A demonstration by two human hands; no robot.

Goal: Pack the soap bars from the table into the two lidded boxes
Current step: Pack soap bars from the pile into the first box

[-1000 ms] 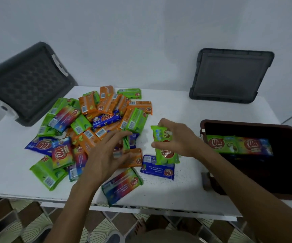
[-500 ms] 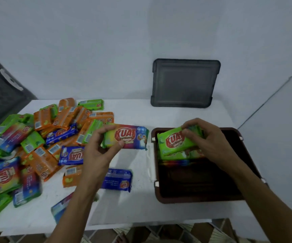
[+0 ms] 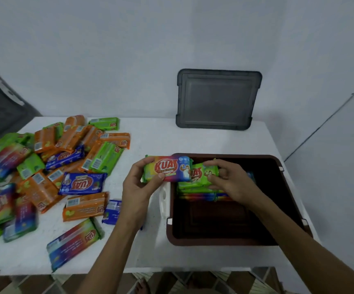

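A dark brown open box [image 3: 278, 211] stands on the white table at the right, with a few wrapped soap bars stacked against its far wall. My right hand [image 3: 228, 179] is inside the box, fingers closed on a green soap bar [image 3: 201, 174] resting on top of that stack. My left hand [image 3: 139, 187] holds a rainbow-coloured soap bar [image 3: 167, 167] just left of the box's rim. A pile of soap bars [image 3: 50, 160] in orange, green, blue and rainbow wrappers covers the table's left half.
A grey lid [image 3: 217, 99] leans against the wall behind the box. A second dark grey lid [image 3: 0, 107] leans at the far left. The table's front edge [image 3: 171, 269] runs near my forearms; patterned floor shows below. A wall corner is at the right.
My left hand has carried the rainbow bar rightward up to the box's rim. My right hand has lowered the green bar onto the stack inside the box. The camera has shifted slightly.
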